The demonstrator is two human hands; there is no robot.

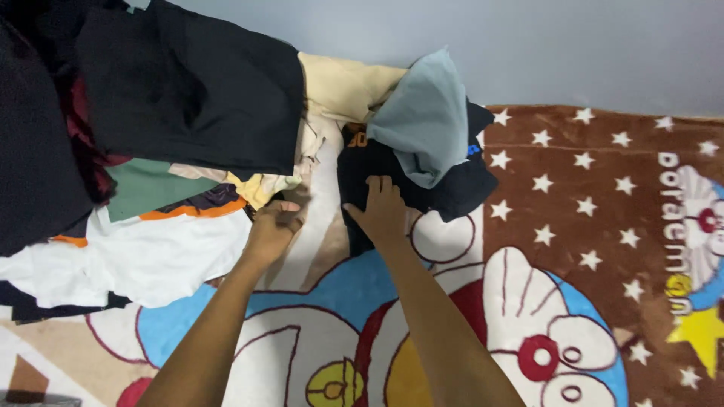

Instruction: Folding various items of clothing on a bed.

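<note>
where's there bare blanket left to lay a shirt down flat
The widest bare patch of the blanket is the starred brown part right of the dark garment. A narrow strip shows between the left hand and right hand. The clothes heap crowds the left.

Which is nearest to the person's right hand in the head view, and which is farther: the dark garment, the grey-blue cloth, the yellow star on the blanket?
From the right hand:
1. Dark garment: under the palm, touched.
2. Grey-blue cloth: just above, on the dark garment.
3. Yellow star: far right edge of the blanket.
</note>
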